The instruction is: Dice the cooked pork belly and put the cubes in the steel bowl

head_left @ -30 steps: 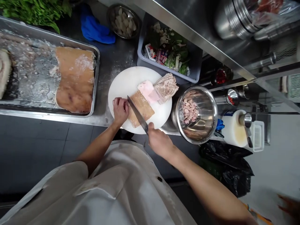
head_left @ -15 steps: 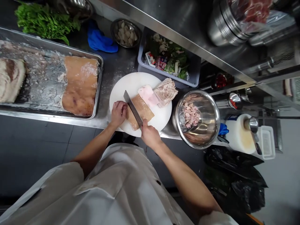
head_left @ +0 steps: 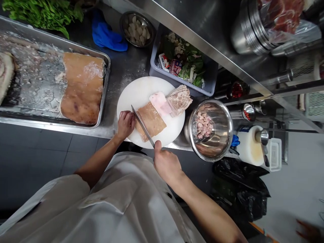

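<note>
A tan, skin-side-up slab of pork [head_left: 153,122] lies on the round white cutting board [head_left: 131,91]. My left hand [head_left: 126,124] is closed, its curled fingers at the slab's left edge. My right hand [head_left: 167,165] grips the handle of a knife [head_left: 142,125]. The blade slants across the slab's left part, its tip close to my left fingers; whether it has cut in I cannot tell. A pale pink piece of fat [head_left: 160,103] and a lighter, fibrous piece of meat [head_left: 179,100] lie beyond the slab, at the board's right side.
Right of the board stands a steel bowl [head_left: 225,135] holding chopped meat. Behind are a grey bin [head_left: 174,76] of scraps and a small bowl [head_left: 136,30] of peeled pieces. A metal tray [head_left: 105,84] with larger pork slabs is at left. A shelf edge [head_left: 202,40] crosses above.
The knife now shows its narrow edge-on side, and my right hand has come a little nearer my body. My left hand has shifted slightly left. The view has moved somewhat.
</note>
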Tool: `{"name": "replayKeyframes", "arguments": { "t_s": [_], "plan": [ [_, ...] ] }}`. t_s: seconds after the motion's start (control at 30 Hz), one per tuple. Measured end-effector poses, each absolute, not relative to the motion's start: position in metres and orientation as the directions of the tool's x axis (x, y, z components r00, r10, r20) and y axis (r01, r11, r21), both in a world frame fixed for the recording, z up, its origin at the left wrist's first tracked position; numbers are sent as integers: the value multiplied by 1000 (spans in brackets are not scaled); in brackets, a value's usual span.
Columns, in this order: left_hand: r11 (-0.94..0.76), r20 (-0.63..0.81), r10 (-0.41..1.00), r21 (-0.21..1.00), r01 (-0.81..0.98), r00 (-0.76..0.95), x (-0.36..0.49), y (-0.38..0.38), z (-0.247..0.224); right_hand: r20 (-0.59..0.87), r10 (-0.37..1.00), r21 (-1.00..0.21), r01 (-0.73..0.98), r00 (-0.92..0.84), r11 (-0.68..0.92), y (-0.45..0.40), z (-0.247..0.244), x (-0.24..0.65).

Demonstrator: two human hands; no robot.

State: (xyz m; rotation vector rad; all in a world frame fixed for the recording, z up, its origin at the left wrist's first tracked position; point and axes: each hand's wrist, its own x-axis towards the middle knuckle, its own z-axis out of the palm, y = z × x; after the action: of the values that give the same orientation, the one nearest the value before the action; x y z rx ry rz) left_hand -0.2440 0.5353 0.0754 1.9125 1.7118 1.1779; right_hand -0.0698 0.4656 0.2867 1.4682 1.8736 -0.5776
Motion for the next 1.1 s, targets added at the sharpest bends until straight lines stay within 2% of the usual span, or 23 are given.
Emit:
{"name": "replayKeyframes", "arguments": {
  "t_s": [0.2,0.4,0.57,0.83,1.0,1.1],
  "plan": [
    [-292,429,902,686,666,-47,-243,535,81,-774,622,67,960,-122,271,486,299,-82],
    [-296,431,901,698,652,-52,-242,536,84,-822,558,62,958,-111,280,512,309,-91],
    [-307,437,898,714,629,-58,-241,537,84,-809,574,64,953,-123,295,528,304,-103],
    [-269,371,927,764,586,-58,-242,535,83,-800,589,65,959,-116,277,547,272,-119],
    [-272,355,934,779,565,-41,-245,534,82,-748,656,130,948,-98,290,537,237,-125],
    [-227,301,953,802,553,-46,-247,532,81,-734,668,113,947,-125,301,529,211,-125]
  ]
}}
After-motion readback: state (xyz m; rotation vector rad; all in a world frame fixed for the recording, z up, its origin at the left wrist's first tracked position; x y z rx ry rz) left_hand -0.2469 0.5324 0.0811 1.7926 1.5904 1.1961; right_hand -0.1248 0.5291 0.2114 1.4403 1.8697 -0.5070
